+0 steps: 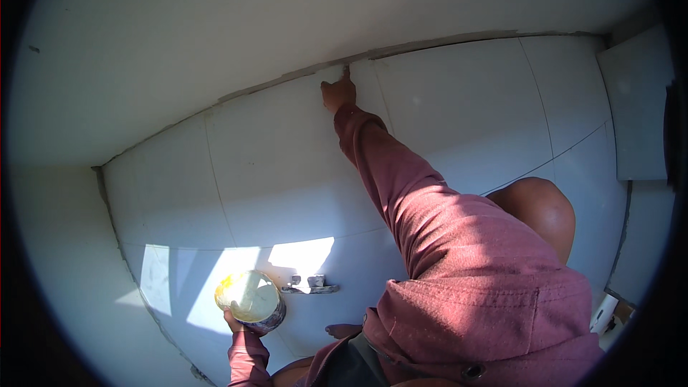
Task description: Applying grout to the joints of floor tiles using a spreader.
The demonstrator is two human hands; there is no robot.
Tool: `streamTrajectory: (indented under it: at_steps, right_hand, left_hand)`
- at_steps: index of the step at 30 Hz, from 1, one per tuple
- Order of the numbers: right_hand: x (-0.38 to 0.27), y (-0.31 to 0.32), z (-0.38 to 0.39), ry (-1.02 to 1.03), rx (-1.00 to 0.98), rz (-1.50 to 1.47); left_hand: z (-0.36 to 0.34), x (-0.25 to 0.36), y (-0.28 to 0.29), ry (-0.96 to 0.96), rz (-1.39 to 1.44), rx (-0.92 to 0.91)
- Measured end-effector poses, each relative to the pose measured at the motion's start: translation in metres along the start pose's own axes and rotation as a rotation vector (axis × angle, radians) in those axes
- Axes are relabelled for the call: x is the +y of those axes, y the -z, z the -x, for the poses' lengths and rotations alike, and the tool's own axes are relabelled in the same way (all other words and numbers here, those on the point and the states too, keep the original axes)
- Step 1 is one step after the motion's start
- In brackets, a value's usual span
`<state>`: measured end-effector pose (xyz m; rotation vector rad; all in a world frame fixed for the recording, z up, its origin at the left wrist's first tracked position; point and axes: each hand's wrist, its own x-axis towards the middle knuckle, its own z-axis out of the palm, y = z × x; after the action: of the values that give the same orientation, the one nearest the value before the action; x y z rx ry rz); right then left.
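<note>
My left hand (231,320) grips the side of a round tub (274,315). The tub has a yellow-stained rim, and pale paste or liquid (252,296) shows inside it. Stretched far forward, my right hand (340,94) has its index finger at the grey joint (408,47) where the white floor tiles (287,143) meet the wall. Its thumb stands apart and the other fingers look curled; I see nothing held in it. Right of the tub, a flat-bladed trowel (309,289) smeared with white lies on the tiles.
A pale wall (287,21) runs along the far side, and another wall (57,229) closes the left. At the right stands a white panel (634,107). My bent knee (537,211) and bare foot (342,330) are close by. Sunlight falls in patches around the tub.
</note>
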<state>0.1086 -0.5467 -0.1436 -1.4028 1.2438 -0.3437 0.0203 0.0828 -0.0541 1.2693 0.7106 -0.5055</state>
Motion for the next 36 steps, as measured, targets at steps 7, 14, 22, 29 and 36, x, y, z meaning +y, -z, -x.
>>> streamTrajectory:
  at_steps: [7, 14, 22, 29, 36]
  right_hand:
    - [0.004, 0.011, -0.01, -0.085, 0.108, -0.285]
    - [0.015, 0.01, -0.029, 0.008, 0.02, -0.229]
    - [-0.025, -0.025, 0.022, -0.04, -0.167, -0.117]
    - [0.002, -0.001, -0.012, 0.036, 0.222, -0.191]
    - [-0.016, -0.024, 0.007, 0.008, 0.156, -0.072]
  left_hand:
    - [0.0, 0.002, -0.009, -0.092, -0.131, 0.122]
    - [0.003, 0.005, -0.004, -0.107, -0.119, 0.136]
    - [0.0, 0.002, -0.009, -0.049, -0.022, 0.076]
    - [0.013, 0.005, -0.025, -0.103, -0.142, 0.113]
    - [0.035, 0.006, -0.058, -0.028, -0.155, 0.131]
